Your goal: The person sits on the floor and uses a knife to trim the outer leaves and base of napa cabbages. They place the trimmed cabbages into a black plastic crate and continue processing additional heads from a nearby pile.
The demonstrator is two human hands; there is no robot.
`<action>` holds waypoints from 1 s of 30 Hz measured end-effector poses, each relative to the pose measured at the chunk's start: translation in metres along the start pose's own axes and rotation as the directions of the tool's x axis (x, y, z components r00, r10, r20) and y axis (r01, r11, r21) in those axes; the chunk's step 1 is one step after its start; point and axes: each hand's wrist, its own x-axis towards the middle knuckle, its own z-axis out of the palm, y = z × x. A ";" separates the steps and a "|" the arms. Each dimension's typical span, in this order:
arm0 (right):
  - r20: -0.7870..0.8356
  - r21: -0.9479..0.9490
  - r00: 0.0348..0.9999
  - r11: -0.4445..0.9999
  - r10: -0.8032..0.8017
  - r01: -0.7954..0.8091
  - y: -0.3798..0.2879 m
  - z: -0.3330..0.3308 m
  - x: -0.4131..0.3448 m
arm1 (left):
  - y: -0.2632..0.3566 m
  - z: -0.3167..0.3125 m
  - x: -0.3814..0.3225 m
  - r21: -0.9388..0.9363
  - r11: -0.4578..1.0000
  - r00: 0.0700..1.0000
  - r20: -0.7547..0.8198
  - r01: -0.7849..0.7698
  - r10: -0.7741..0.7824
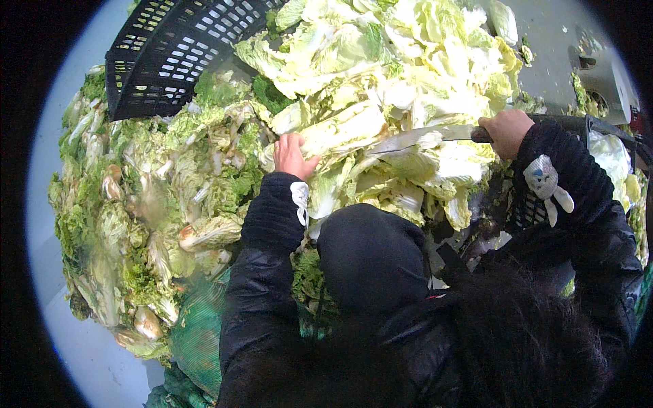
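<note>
My right hand (507, 133) grips the dark handle of a long knife (408, 141). The blade points left, beside and partly among pale cabbage leaves. At the left end of a trimmed napa cabbage (352, 125), my left hand (294, 155) holds it with the thumb spread. This cabbage lies on a heap of pale napa cabbages and leaves (398, 56). Both hands are bare below dark sleeves, and a white knitted ornament (542, 176) hangs at the right cuff.
A black plastic crate (153, 66) rests tilted on the far left. Discarded cabbage leaves (153, 194) pile up along the left, beside a green mesh sack (199, 326). A rounded dark fabric shape (372, 250) lies between my arms. Pale floor (546, 41) shows at the upper right.
</note>
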 end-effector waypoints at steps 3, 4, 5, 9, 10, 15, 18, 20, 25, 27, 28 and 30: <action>-0.051 0.102 0.999 0.995 0.016 -0.011 -0.006 -0.001 0.004 | 0.004 -0.005 0.000 0.062 0.998 1.000 -0.023 0.015 -0.014; -0.079 0.143 0.997 0.990 0.012 -0.001 -0.010 -0.003 0.006 | 0.007 -0.007 0.000 0.082 0.996 0.997 -0.078 -0.023 0.029; -0.091 0.179 0.995 0.984 0.032 -0.015 -0.014 -0.005 0.008 | 0.010 -0.009 -0.003 0.106 0.992 0.991 -0.108 -0.064 0.075; -0.075 0.268 0.991 0.959 0.114 -0.090 -0.026 -0.023 0.017 | 0.026 -0.025 -0.008 0.174 0.968 0.972 -0.121 -0.180 0.203; -0.089 0.247 0.991 0.966 0.099 -0.074 -0.026 -0.028 0.020 | 0.031 -0.029 -0.010 0.165 0.965 0.968 -0.117 -0.203 0.224; -0.102 0.050 0.992 0.996 -0.070 0.076 -0.023 -0.039 0.034 | 0.055 -0.025 -0.022 -0.042 0.906 0.907 -0.052 -0.421 0.419; -0.104 -0.069 0.991 0.995 -0.079 0.072 -0.021 -0.024 0.030 | 0.065 -0.009 -0.038 -0.024 0.800 0.785 0.176 -0.599 0.593; -0.014 -0.162 0.996 0.983 -0.092 0.089 -0.019 -0.011 0.022 | 0.064 -0.003 -0.042 -0.137 0.793 0.710 0.373 -0.594 0.597; 0.040 -0.065 0.999 0.998 -0.017 0.020 -0.006 0.015 -0.004 | 0.040 -0.012 -0.010 -0.069 0.927 0.927 -0.105 -0.369 0.361; -0.029 0.015 1.000 1.000 -0.008 0.008 -0.005 0.022 -0.004 | 0.030 -0.019 0.006 -0.059 0.949 0.935 -0.200 -0.309 0.292; -0.086 0.060 0.996 0.998 0.006 0.000 -0.007 0.025 -0.002 | 0.026 -0.019 0.011 -0.051 0.960 0.953 -0.144 -0.276 0.267; -0.161 0.141 0.987 0.990 0.028 -0.005 -0.013 0.031 0.010 | 0.020 -0.018 0.018 -0.037 0.964 0.961 -0.099 -0.264 0.260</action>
